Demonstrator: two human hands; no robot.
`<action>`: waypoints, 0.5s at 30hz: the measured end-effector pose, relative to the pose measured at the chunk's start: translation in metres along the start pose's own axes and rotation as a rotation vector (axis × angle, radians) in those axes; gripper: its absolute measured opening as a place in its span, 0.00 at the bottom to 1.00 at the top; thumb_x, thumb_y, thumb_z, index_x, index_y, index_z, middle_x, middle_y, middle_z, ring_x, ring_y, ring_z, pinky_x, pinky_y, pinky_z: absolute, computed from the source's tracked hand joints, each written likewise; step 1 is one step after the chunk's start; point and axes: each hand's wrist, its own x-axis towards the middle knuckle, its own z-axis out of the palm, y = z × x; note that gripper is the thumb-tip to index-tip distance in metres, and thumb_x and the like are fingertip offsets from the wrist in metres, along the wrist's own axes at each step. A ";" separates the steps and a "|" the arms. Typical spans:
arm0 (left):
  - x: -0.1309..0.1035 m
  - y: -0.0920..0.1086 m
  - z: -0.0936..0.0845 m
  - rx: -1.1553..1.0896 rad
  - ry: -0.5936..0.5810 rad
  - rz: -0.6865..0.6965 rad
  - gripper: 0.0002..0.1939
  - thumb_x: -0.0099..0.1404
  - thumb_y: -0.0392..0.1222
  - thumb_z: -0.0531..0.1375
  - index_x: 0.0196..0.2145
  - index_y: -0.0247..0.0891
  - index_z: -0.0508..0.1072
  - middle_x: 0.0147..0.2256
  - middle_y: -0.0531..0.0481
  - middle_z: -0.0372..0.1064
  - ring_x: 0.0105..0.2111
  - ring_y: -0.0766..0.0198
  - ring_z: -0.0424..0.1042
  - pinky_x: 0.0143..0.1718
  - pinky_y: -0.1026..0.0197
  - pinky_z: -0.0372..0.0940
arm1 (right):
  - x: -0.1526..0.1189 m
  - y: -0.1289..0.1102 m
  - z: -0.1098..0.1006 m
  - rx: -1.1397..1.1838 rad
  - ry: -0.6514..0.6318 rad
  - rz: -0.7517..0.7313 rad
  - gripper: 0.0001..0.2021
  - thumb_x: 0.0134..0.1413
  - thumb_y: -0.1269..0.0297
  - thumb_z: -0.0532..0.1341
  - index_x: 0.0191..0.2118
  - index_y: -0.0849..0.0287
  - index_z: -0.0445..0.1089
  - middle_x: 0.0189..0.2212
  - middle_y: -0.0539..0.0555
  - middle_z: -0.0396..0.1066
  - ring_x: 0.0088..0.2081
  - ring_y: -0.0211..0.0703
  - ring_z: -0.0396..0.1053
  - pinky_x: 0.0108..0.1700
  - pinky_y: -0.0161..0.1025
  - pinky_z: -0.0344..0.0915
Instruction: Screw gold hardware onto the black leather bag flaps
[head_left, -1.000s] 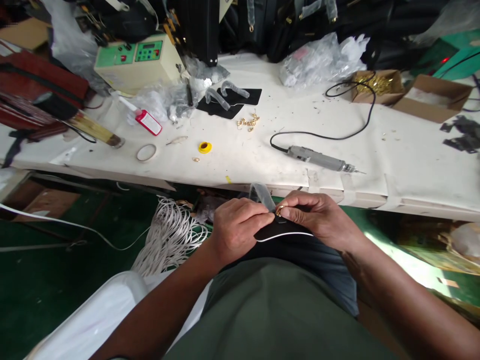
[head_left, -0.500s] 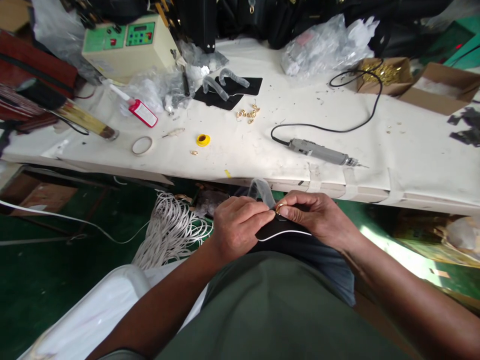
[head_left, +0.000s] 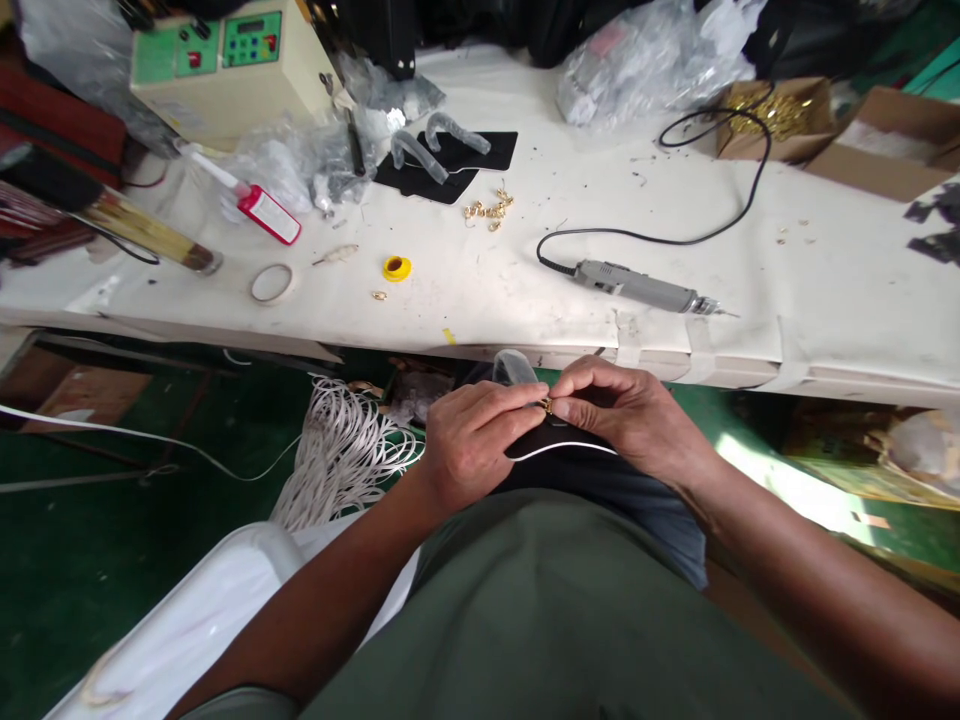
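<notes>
Close in front of my body, below the table edge, a black panel with a white edge (head_left: 566,442) is between my hands. A handle in clear plastic wrap (head_left: 514,366) arches up from it. My left hand (head_left: 476,435) is closed on the panel's left side, fingertips pressed by the handle's base. My right hand (head_left: 634,410) pinches a small gold metal fitting (head_left: 548,406) between thumb and forefinger, right against the left fingertips. The fingers hide most of the fitting, and I cannot tell whether it is joined to the handle.
On the white table (head_left: 450,310) lie a grey electric screwdriver (head_left: 637,287) with its black cord, a gold fittings pile (head_left: 491,208), a yellow spool (head_left: 397,268), a tape roll (head_left: 271,284) and a red-white glue bottle (head_left: 268,212). Similar black panels (head_left: 487,150) lie behind. White cord (head_left: 337,450) hangs below.
My right thumb and forefinger have shifted slightly on the gold fitting, which now shows less. Both hands stay at the black panel. The camera view has moved a little.
</notes>
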 end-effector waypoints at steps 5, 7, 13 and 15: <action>-0.002 -0.003 0.000 -0.027 -0.037 0.004 0.14 0.65 0.31 0.66 0.48 0.41 0.78 0.48 0.44 0.83 0.43 0.57 0.82 0.45 0.53 0.77 | -0.002 -0.008 -0.003 -0.061 -0.011 -0.008 0.14 0.56 0.50 0.74 0.38 0.56 0.82 0.36 0.53 0.77 0.39 0.45 0.74 0.45 0.42 0.70; -0.002 -0.004 0.000 -0.041 -0.042 0.003 0.15 0.64 0.30 0.67 0.49 0.40 0.78 0.48 0.44 0.83 0.44 0.57 0.82 0.45 0.52 0.76 | -0.005 -0.010 -0.006 -0.075 -0.033 -0.006 0.13 0.59 0.51 0.72 0.39 0.56 0.83 0.38 0.53 0.78 0.40 0.45 0.75 0.45 0.41 0.70; 0.003 -0.001 -0.003 -0.089 -0.041 -0.008 0.13 0.67 0.33 0.67 0.49 0.41 0.77 0.47 0.44 0.83 0.45 0.58 0.82 0.45 0.54 0.76 | -0.012 -0.014 -0.026 -0.123 -0.197 -0.117 0.17 0.58 0.53 0.73 0.50 0.53 0.81 0.46 0.55 0.79 0.48 0.48 0.76 0.51 0.41 0.71; 0.006 0.001 -0.004 -0.109 -0.033 0.003 0.12 0.68 0.35 0.67 0.49 0.40 0.77 0.46 0.43 0.83 0.45 0.57 0.82 0.45 0.54 0.76 | -0.014 -0.016 -0.030 -0.209 -0.235 -0.216 0.26 0.48 0.52 0.79 0.53 0.54 0.80 0.48 0.56 0.78 0.49 0.50 0.76 0.52 0.42 0.72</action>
